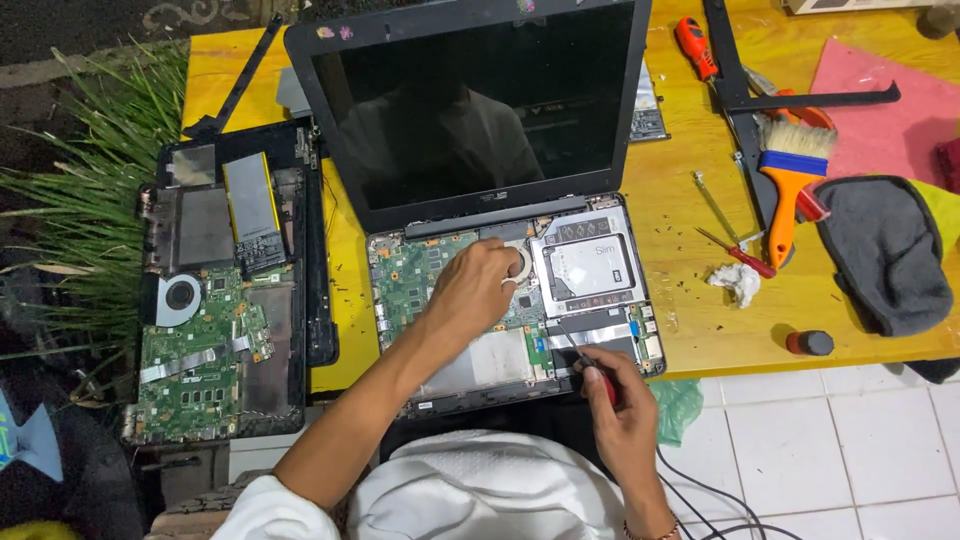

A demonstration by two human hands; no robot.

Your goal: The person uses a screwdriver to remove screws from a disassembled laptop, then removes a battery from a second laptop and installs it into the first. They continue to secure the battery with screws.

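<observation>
Your right hand (618, 402) is closed around a red-handled screwdriver (592, 365), its thin shaft running up and left from your grip to the lower right part of the opened laptop (510, 300), so the board lies just beyond the tip. Your left hand (478, 290) rests fingers-down on the laptop's green circuit board, up and left of that grip, beside the silver drive bay (588, 265); I cannot tell whether it pinches anything

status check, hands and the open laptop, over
Left hand flat on open laptop board. Right hand grips red-handled screwdriver, tip at lower right corner. Nothing blocking.
</observation>
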